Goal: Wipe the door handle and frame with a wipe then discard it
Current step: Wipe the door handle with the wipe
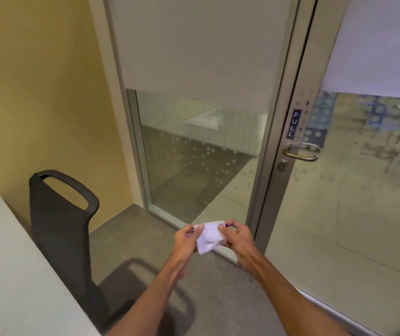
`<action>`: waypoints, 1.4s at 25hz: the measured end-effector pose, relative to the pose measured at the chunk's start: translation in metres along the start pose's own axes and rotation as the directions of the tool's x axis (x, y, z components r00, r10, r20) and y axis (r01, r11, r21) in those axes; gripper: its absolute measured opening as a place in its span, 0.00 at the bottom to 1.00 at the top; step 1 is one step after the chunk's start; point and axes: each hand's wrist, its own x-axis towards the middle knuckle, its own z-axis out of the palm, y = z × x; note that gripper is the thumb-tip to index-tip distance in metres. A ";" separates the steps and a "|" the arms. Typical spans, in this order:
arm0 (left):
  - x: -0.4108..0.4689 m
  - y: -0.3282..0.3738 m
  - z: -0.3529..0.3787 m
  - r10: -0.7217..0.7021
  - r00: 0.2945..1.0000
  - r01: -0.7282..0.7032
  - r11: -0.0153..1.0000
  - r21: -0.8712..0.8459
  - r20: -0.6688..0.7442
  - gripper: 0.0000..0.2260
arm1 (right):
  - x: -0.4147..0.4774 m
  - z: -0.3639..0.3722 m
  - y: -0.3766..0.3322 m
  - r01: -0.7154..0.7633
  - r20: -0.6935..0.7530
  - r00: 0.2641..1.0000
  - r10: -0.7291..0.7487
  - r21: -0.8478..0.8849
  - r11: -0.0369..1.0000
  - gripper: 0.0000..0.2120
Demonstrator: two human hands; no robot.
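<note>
A white wipe point(209, 237) is stretched between both my hands in front of me, low in the view. My left hand point(186, 238) pinches its left edge and my right hand point(236, 235) pinches its right edge. The brass lever door handle point(300, 154) sits on the metal door frame point(282, 112) up and to the right of my hands, well apart from them. A dark "PULL" sign point(293, 123) is fixed above the handle and a keyhole point(282, 165) sits below it. The glass door is shut.
A black office chair point(60, 219) stands at the left, pushed against a white desk point(12, 275) at the lower left. A yellow wall point(36, 93) is behind them. A fixed glass panel point(194, 154) fills the middle. Grey carpet point(218, 299) lies underfoot.
</note>
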 end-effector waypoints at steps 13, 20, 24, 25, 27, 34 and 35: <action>0.192 0.015 0.086 -0.098 0.935 0.070 0.993 0.095 0.340 0.13 | 0.113 -0.053 -0.041 0.072 -0.342 0.940 -0.004 0.185 0.980 0.15; 0.243 0.017 0.147 -0.072 0.919 0.009 0.987 0.161 0.388 0.11 | 0.163 -0.096 -0.039 0.127 -0.332 0.942 0.039 0.463 0.877 0.13; 0.269 0.016 0.183 -0.019 0.943 -0.071 0.964 0.256 0.333 0.13 | 0.194 -0.128 -0.043 0.141 -0.336 0.941 0.036 0.490 0.860 0.13; 0.277 0.018 0.195 0.006 0.946 -0.098 0.959 0.267 0.325 0.13 | 0.204 -0.138 -0.047 0.150 -0.348 0.937 0.033 0.484 0.862 0.13; 0.294 0.026 0.221 0.112 0.938 -0.223 0.918 0.327 0.328 0.15 | 0.225 -0.158 -0.063 0.163 -0.398 0.917 0.030 0.443 0.881 0.10; 0.371 0.095 0.311 0.646 0.594 -0.724 0.169 0.669 0.480 0.26 | 0.285 -0.220 -0.155 0.253 -0.601 0.732 -0.321 -0.197 0.947 0.09; 0.381 0.109 0.323 0.668 0.555 -0.725 0.096 0.682 0.497 0.27 | 0.292 -0.227 -0.166 0.240 -0.610 0.693 -0.385 -0.308 0.921 0.09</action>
